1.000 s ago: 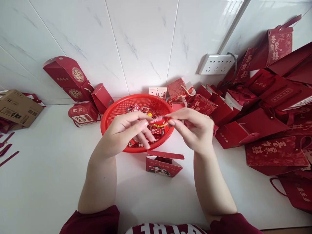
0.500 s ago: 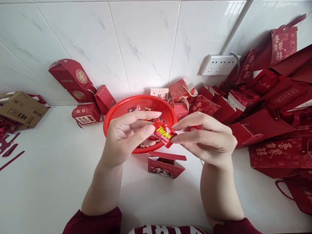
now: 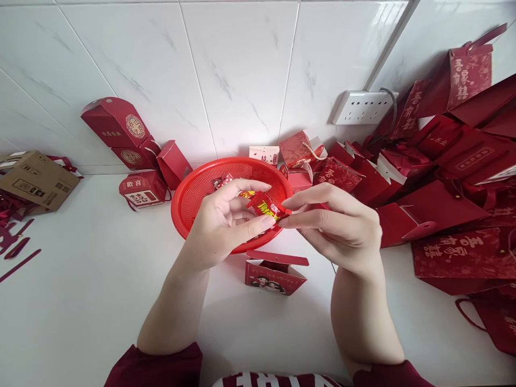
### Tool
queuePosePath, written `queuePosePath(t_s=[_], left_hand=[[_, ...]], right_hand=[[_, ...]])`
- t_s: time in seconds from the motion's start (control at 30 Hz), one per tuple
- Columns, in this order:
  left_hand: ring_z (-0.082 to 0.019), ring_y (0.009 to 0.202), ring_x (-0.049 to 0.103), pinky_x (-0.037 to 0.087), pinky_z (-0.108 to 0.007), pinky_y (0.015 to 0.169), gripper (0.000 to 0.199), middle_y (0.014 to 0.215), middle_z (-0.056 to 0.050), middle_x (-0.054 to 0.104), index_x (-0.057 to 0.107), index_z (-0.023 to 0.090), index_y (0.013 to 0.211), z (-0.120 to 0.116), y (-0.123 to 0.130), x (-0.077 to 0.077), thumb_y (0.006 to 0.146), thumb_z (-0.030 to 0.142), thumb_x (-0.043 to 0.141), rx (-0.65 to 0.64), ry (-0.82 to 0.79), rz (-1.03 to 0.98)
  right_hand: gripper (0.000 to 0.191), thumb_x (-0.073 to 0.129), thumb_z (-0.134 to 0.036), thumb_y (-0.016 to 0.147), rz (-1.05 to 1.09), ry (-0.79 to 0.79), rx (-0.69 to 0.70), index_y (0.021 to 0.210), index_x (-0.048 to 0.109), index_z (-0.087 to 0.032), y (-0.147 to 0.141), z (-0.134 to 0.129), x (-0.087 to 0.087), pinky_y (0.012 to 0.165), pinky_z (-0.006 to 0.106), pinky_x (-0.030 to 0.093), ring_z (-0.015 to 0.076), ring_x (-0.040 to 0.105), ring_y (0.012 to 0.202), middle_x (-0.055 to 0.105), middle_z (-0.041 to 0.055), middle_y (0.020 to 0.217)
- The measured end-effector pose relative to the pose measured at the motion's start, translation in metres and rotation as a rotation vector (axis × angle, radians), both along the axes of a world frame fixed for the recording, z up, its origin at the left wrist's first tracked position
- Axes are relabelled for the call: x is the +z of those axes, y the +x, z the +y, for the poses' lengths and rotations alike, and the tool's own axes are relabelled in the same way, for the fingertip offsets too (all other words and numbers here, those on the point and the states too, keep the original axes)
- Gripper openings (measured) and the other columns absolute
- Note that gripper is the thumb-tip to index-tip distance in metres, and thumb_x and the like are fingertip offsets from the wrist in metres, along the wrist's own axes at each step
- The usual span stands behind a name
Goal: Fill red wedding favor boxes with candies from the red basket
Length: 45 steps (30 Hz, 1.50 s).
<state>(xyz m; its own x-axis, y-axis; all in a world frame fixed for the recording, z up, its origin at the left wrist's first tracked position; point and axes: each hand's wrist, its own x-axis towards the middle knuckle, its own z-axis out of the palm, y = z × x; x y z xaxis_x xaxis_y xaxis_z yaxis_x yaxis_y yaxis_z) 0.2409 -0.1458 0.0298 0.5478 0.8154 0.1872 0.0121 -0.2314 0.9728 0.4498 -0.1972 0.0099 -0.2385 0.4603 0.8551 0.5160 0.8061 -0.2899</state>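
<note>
Between my two hands is a small wrapped candy (image 3: 264, 207), red with yellow characters. The thumb of my left hand (image 3: 226, 228) presses against its lower side, with the other fingers curled behind. Thumb and fingertips of my right hand (image 3: 338, 220) pinch its right end. Directly beneath lies a red plastic basket (image 3: 189, 193) with more wrapped candies in it, partly hidden by my hands. In front of the basket stands a small red gift box (image 3: 274, 277) with a cartoon couple on its face and its top flap raised.
Many red gift boxes and bags (image 3: 455, 252) crowd the right side. A few red boxes (image 3: 141, 188) and a brown cardboard box (image 3: 44, 183) stand at left. A white power strip (image 3: 357, 107) is on the tiled wall.
My left hand has shifted right, its thumb sliding along the candy toward my right fingertips. The candy has turned slightly, and my right hand has moved a little left.
</note>
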Motion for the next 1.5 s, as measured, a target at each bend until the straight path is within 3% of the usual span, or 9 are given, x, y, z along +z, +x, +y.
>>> queuePosePath(t_s=[0.17,0.43,0.57,0.67,0.87,1.0,1.13,1.37,1.5], left_hand=[[-0.016,0.07,0.072,0.063,-0.026,0.062,0.037,0.093,-0.003,0.075,0.064,0.022,0.113,-0.001,0.001,-0.001,0.08,0.032,0.078,0.074,0.11,0.031],[-0.023,0.109,0.07,0.062,-0.032,0.09,0.035,0.115,-0.006,0.073,0.062,0.021,0.116,-0.009,0.014,-0.003,0.083,0.022,0.074,0.116,0.325,0.079],[-0.022,0.106,0.071,0.061,-0.029,0.084,0.044,0.115,-0.006,0.071,0.054,0.023,0.125,-0.014,0.013,-0.009,0.084,0.021,0.072,0.1,0.328,0.117],[-0.021,0.098,0.071,0.06,-0.027,0.076,0.034,0.108,-0.007,0.072,0.059,0.021,0.113,-0.015,0.005,-0.017,0.083,0.026,0.073,0.035,0.351,0.215],[-0.015,0.075,0.067,0.05,-0.021,0.063,0.013,0.086,0.002,0.073,0.071,0.025,0.098,-0.01,-0.007,-0.034,0.088,0.028,0.063,-0.343,0.331,0.576],[-0.014,0.058,0.059,0.039,-0.025,0.057,0.026,0.067,0.001,0.069,0.072,0.023,0.083,-0.012,-0.007,-0.039,0.097,0.031,0.051,-0.308,0.579,0.697],[-0.013,0.055,0.058,0.037,-0.027,0.058,0.027,0.067,0.001,0.069,0.072,0.023,0.083,-0.018,-0.009,-0.044,0.097,0.025,0.049,-0.289,0.791,0.656],[-0.011,0.054,0.057,0.038,-0.026,0.056,0.029,0.074,0.001,0.073,0.074,0.025,0.095,-0.022,-0.016,-0.036,0.1,0.029,0.046,-0.447,0.684,0.651],[-0.011,0.061,0.062,0.041,-0.024,0.061,0.025,0.082,0.002,0.074,0.071,0.022,0.097,-0.021,-0.015,-0.033,0.101,0.026,0.046,-0.46,0.572,0.68]], right_hand=[[0.028,0.055,-0.005,0.092,0.009,-0.064,0.001,0.098,0.072,-0.026,-0.003,-0.003,0.003,0.079,0.033,0.059,0.0189,0.069,0.092,0.07,0.0052,0.101],[0.024,0.067,-0.025,0.092,0.104,-0.332,-0.004,0.116,0.066,-0.022,-0.008,-0.006,0.008,0.086,0.035,0.058,0.0211,0.069,0.097,0.071,0.0069,0.11],[0.015,0.061,-0.024,0.095,0.079,-0.382,-0.027,0.109,0.066,-0.021,-0.008,-0.011,0.004,0.081,0.034,0.058,0.021,0.068,0.098,0.071,0.0069,0.108],[0.015,0.062,-0.021,0.094,0.072,-0.438,-0.018,0.109,0.062,-0.021,-0.006,-0.024,0.003,0.076,0.031,0.058,0.0189,0.067,0.092,0.07,0.0065,0.105],[0.019,0.057,-0.01,0.093,-0.262,-0.613,0.182,0.109,0.059,-0.019,-0.006,-0.058,-0.003,0.075,0.03,0.055,0.0168,0.064,0.085,0.067,0.0064,0.103],[0.02,0.048,-0.005,0.094,-0.465,-0.645,-0.038,0.106,0.061,-0.016,-0.02,-0.075,-0.018,0.079,0.038,0.053,0.0226,0.061,0.09,0.066,0.0089,0.096],[0.017,0.05,-0.001,0.091,-0.476,-0.708,-0.071,0.088,0.057,-0.017,-0.025,-0.097,-0.022,0.075,0.037,0.052,0.0229,0.056,0.089,0.063,0.0077,0.089],[0.007,0.058,-0.015,0.094,-0.434,-0.876,-0.021,0.089,0.054,-0.019,-0.021,-0.114,-0.01,0.064,0.031,0.05,0.0189,0.059,0.08,0.064,0.0036,0.09],[0.011,0.051,-0.021,0.101,-0.356,-0.808,-0.198,0.109,0.058,-0.02,-0.031,-0.1,-0.021,0.066,0.03,0.053,0.0187,0.067,0.08,0.067,0.0057,0.099]])
